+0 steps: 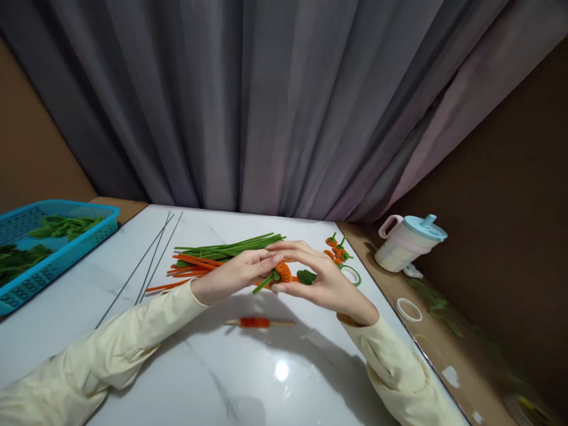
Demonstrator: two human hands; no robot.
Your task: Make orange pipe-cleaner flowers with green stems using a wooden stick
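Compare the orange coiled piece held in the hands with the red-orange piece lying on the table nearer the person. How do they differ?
The held coil is up between the fingers of the left hand and right hand; the skewer piece lies flat on the table, untouched. The held coil has a green stem sticking out; the skewer piece sits on a pale stick. The held coil looks rounder, the skewer piece longer. Both are fuzzy and orange-toned.

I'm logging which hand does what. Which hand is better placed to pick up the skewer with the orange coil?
Probably left: the left hand sits nearer the wooden skewer with the orange coil; the right hand cradles the coiled orange pipe-cleaner carrot.

Pale yellow long sleeves (110, 349)
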